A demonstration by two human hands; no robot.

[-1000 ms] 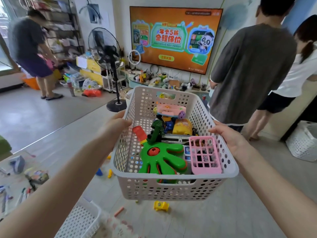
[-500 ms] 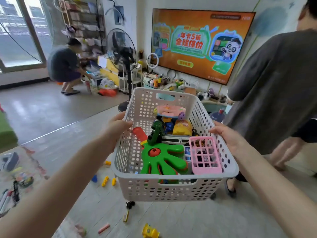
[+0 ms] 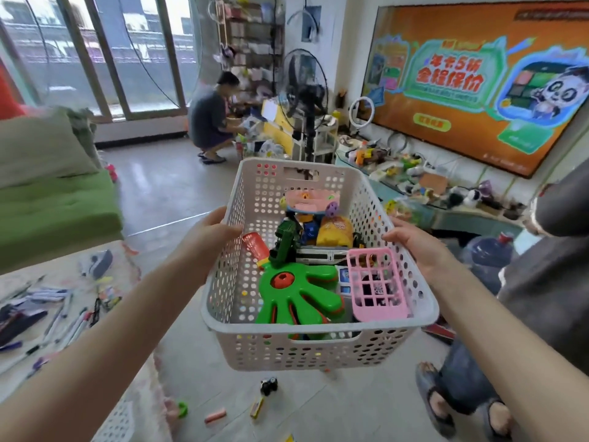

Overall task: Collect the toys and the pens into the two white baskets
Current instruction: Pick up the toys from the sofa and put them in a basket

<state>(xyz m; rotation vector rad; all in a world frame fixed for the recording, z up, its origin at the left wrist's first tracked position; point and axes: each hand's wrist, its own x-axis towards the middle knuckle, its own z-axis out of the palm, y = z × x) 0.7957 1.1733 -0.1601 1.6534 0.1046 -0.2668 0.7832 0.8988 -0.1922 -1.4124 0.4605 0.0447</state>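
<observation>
I hold a white perforated basket [image 3: 318, 349] in the air in front of me. My left hand [image 3: 207, 237] grips its left rim and my right hand [image 3: 417, 247] grips its right rim. Inside lie a green hand-shaped clapper [image 3: 296, 295], a small pink basket [image 3: 376, 285], a green toy truck [image 3: 285, 240], a yellow toy [image 3: 336, 234] and a pink toy [image 3: 309, 199]. Several pens [image 3: 60, 317] lie scattered on a mat at the left. A corner of a second white basket [image 3: 118, 422] shows at the bottom left.
Small toys lie on the floor below: a black one [image 3: 268, 386], a yellow block [image 3: 257, 406], a pink stick [image 3: 215, 415]. A person stands close at my right, slippered foot [image 3: 433, 397] near. Another person [image 3: 210, 119] crouches by a standing fan [image 3: 306, 100]. Green sofa [image 3: 51, 205] left.
My view has swung left while both hands keep the basket. The standing person has slid to the right edge, and the sofa, windows and pen-strewn mat have come into view.
</observation>
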